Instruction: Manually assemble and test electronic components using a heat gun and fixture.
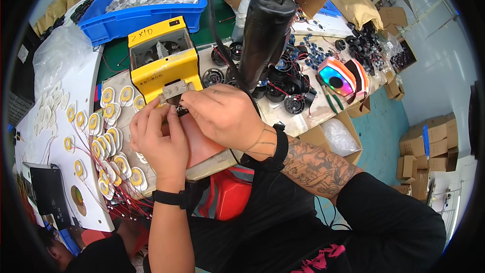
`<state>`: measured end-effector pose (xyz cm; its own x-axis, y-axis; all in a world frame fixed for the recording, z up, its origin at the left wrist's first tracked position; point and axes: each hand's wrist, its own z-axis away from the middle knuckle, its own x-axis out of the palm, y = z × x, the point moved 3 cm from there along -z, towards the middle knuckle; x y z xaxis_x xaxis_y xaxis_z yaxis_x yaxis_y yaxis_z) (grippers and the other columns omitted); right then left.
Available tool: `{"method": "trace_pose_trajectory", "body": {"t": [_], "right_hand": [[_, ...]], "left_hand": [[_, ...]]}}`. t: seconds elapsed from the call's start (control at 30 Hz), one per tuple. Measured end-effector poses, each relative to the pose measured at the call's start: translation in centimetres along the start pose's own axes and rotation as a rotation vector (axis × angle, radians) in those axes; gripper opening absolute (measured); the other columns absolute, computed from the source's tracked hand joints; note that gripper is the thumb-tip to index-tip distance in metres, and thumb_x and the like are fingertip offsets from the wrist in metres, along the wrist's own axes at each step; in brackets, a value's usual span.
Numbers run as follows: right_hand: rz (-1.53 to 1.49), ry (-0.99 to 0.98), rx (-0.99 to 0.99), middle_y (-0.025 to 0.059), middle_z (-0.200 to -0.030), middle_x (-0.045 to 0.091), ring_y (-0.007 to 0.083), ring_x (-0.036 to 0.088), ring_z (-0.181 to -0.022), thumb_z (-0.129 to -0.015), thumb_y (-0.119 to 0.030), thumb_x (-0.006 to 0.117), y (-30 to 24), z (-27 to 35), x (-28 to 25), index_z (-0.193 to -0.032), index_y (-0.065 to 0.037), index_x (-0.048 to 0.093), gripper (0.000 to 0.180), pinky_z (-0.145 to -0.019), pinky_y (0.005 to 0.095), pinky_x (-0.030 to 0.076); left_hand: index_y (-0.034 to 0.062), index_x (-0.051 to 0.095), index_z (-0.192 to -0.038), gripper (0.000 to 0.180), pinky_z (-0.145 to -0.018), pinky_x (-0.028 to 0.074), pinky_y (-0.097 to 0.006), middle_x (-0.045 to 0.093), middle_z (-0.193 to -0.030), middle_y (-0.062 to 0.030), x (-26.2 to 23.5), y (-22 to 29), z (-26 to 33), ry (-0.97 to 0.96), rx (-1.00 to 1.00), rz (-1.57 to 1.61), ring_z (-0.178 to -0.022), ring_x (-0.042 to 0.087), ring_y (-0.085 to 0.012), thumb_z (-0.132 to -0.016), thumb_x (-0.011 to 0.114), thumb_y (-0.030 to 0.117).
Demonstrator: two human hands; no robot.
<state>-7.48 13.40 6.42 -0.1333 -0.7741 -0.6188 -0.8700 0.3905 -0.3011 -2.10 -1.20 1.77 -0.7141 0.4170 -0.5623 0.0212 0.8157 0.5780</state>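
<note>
The left hand (160, 139) and right hand (222, 114) curl at the yellow machine's (177, 71) front (whether they're pinching anything, I cannot tell); white discs (94, 123) lie left of it.

A teal floor (385, 126) meets a pale wall (437, 65) — brown cartons (437, 137) (stacked) nearby.

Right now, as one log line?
left hand: near small silver metal block; right hand: same; hold: unclear; ahead: yellow boxy machine; left side: white yellow-centred discs
</note>
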Motion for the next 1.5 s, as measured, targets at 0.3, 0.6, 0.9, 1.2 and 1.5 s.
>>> {"method": "trace_pose_trajectory", "body": {"t": [0.3,0.6,0.9,1.2,1.5], "right_hand": [[-0.018,0.124,0.092,0.0136,-0.076,0.065,0.0350,0.067,-0.072,-0.093,-0.007,0.063,0.2,-0.2,-1.2,-0.099,-0.003,0.061,0.007,-0.066,0.0441,0.053],[-0.169,-0.012,0.472,0.0179,-0.084,0.067,0.0362,0.069,-0.080,-0.102,-0.010,0.048,3.4,0.5,1.6,-0.107,-0.003,0.057,0.012,-0.073,0.0455,0.053],[-0.489,-0.132,0.713,0.0175,-0.085,0.067,0.0327,0.069,-0.079,-0.099,-0.009,0.045,4.0,0.5,1.0,-0.102,0.001,0.059,0.018,-0.077,0.0443,0.055],[-0.256,-0.138,0.506,0.0188,-0.090,0.070,0.0412,0.067,-0.085,-0.098,-0.015,0.055,3.6,1.4,2.2,-0.104,-0.001,0.060,0.016,-0.079,0.0468,0.054],[-0.174,-0.081,0.423,0.0171,-0.086,0.070,0.0391,0.068,-0.081,-0.092,-0.018,0.070,3.3,2.0,3.2,-0.099,-0.002,0.059,0.021,-0.071,0.0480,0.053]], "left_hand": [[0.0095,0.072,-0.092,0.007,-0.093,0.048,-0.041,0.073,-0.117,-0.0053,-0.3,0.2,0.2,0.023,0.036,-0.040,-0.109,0.064,-0.0279,-0.089,0.077,0.013],[0.0060,0.072,-0.091,0.007,-0.090,0.050,-0.041,0.074,-0.115,-0.0083,0.1,0.1,-0.3,0.000,0.080,0.030,-0.103,0.064,-0.0291,-0.088,0.075,0.011],[0.0004,0.070,-0.093,0.010,-0.084,0.051,-0.038,0.072,-0.121,-0.0130,0.5,0.2,-0.1,-0.046,0.064,0.069,-0.097,0.064,-0.0258,-0.093,0.073,0.010],[0.0009,0.071,-0.095,0.009,-0.083,0.051,-0.037,0.071,-0.123,-0.0133,0.4,-0.1,-0.1,-0.068,0.027,0.076,-0.097,0.064,-0.0251,-0.093,0.073,0.009],[0.0014,0.071,-0.094,0.009,-0.085,0.051,-0.037,0.071,-0.122,-0.0131,0.5,-0.1,-0.2,-0.036,0.101,0.029,-0.100,0.064,-0.0263,-0.092,0.074,0.009]]}}
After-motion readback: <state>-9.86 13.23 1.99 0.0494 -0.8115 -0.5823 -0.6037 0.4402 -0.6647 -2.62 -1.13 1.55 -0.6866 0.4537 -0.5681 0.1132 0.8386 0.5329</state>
